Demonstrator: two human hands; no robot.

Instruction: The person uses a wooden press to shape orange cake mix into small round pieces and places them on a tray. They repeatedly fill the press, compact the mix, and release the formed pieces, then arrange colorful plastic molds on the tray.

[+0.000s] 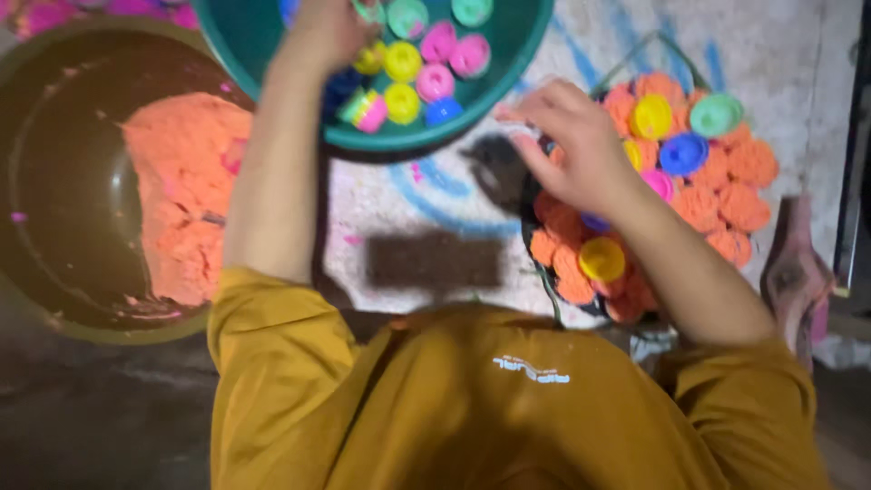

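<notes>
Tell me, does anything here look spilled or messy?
Yes. Pink powder specks lie scattered on the floor between the dark basin of orange powder and the tray of orange cakes. Nothing looks broken.

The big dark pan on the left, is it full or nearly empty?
Partly full: the dark pan holds orange powder heaped on its right side only; the rest is bare.
</notes>
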